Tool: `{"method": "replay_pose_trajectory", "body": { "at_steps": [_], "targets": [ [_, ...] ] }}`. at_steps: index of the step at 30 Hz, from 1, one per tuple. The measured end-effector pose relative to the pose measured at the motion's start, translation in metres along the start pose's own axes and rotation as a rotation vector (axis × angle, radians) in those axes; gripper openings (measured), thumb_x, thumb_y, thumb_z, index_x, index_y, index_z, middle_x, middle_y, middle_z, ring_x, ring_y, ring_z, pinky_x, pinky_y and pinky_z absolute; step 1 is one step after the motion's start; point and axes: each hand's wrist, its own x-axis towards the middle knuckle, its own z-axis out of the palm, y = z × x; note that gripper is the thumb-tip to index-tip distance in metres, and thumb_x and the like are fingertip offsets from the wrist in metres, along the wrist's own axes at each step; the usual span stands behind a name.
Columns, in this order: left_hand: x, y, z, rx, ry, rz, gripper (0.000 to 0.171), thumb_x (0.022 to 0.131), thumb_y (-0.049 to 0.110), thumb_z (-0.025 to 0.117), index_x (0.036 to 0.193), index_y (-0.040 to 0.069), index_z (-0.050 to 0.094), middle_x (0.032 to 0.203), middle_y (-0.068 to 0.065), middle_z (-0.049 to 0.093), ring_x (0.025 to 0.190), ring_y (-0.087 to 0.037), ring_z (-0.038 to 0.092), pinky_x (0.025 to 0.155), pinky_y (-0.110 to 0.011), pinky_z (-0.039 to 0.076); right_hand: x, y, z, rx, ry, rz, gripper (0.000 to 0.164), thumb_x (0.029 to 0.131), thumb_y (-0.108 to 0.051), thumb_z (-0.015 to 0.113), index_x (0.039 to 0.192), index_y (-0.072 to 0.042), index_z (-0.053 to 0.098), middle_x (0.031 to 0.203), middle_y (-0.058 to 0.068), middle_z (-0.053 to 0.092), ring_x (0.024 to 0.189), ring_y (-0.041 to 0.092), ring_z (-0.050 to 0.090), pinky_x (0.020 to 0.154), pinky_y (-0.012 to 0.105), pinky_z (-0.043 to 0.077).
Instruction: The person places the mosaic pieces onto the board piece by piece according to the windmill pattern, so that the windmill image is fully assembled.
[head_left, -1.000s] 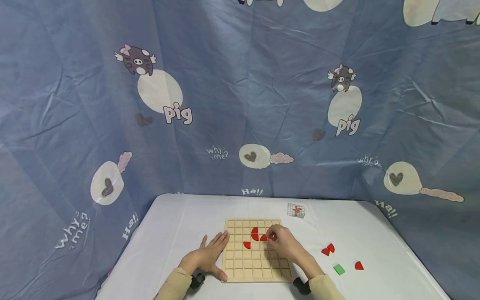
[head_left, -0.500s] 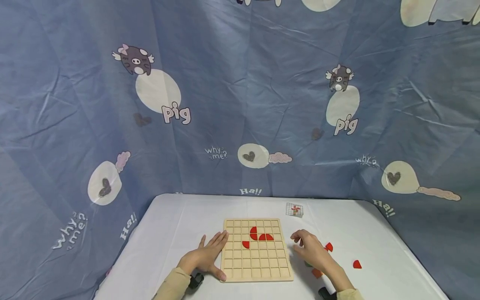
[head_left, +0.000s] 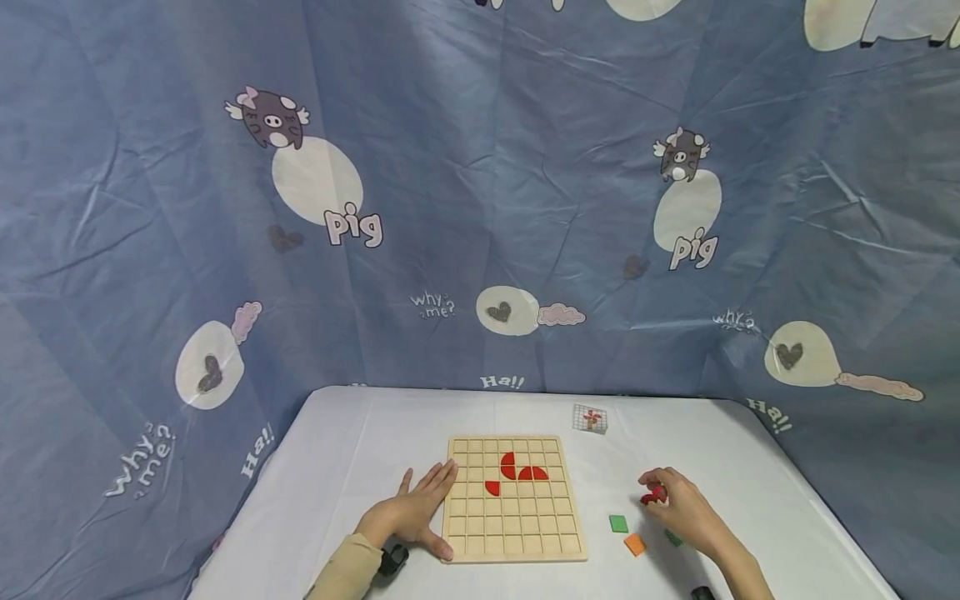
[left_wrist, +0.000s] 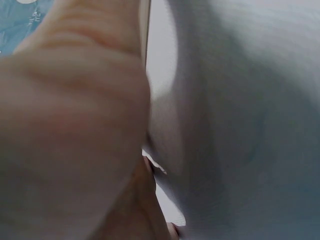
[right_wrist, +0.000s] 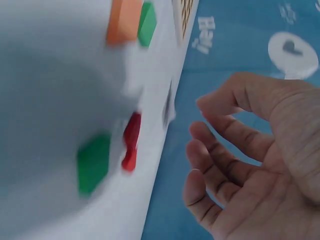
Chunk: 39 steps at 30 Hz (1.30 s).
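My left hand (head_left: 414, 514) lies with spread fingers along the left edge of a wooden grid board (head_left: 517, 529), thumb by its near corner. Several red quarter-circle tiles are on that board, among them one red tile (head_left: 492, 488) set apart from the others. To the right of the board, my right hand (head_left: 684, 510) hovers over loose red tiles (head_left: 656, 496). In the right wrist view its loosely bent fingers (right_wrist: 202, 152) hold nothing, and the red tiles (right_wrist: 131, 140) lie on the table apart from them. The left wrist view shows mostly blurred hand.
A green square tile (head_left: 618, 523) and an orange square tile (head_left: 635, 545) lie between board and right hand. Another green tile (head_left: 673, 537) is partly covered by that hand. Behind the board's right corner stands a small picture card (head_left: 590, 418). A blue curtain hangs behind the white table.
My right hand has let go of a red tile on the board and moved right, over the loose red tiles. The green and orange squares have come into sight. My left hand stays put.
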Motion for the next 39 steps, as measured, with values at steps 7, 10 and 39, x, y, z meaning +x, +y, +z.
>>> {"method": "replay_pose_trajectory", "body": {
  "at_steps": [7, 10, 39],
  "targets": [
    [0.001, -0.002, 0.0, -0.002, 0.006, 0.003, 0.135, 0.058, 0.067, 0.075, 0.155, 0.006, 0.004, 0.164, -0.013, 0.002, 0.151, -0.034, 0.005, 0.115, -0.067, -0.001, -0.014, 0.032, -0.019, -0.009, -0.033, 0.063, 0.036, 0.072, -0.004, 0.072, 0.108, -0.004, 0.066, 0.103, 0.01, 0.061, 0.092, 0.026, 0.058, 0.072, 0.038, 0.051],
    [0.002, -0.002, 0.001, 0.002, 0.007, -0.006, 0.136, 0.057, 0.068, 0.075, 0.155, 0.006, 0.004, 0.164, -0.012, 0.003, 0.151, -0.033, 0.005, 0.115, -0.067, 0.0, -0.019, 0.044, -0.023, -0.021, -0.026, 0.038, 0.038, 0.07, -0.003, 0.072, 0.108, -0.002, 0.065, 0.103, 0.012, 0.061, 0.09, 0.026, 0.058, 0.071, 0.037, 0.05],
    [0.003, -0.002, 0.001, -0.018, -0.002, 0.0, 0.136, 0.057, 0.068, 0.075, 0.155, 0.007, 0.004, 0.164, -0.011, 0.002, 0.151, -0.033, 0.005, 0.115, -0.067, -0.001, -0.022, 0.078, -0.023, -0.043, -0.08, 0.213, 0.028, 0.072, -0.002, 0.072, 0.098, 0.006, 0.066, 0.086, 0.007, 0.058, 0.078, 0.018, 0.055, 0.068, 0.037, 0.05]
  ]
}}
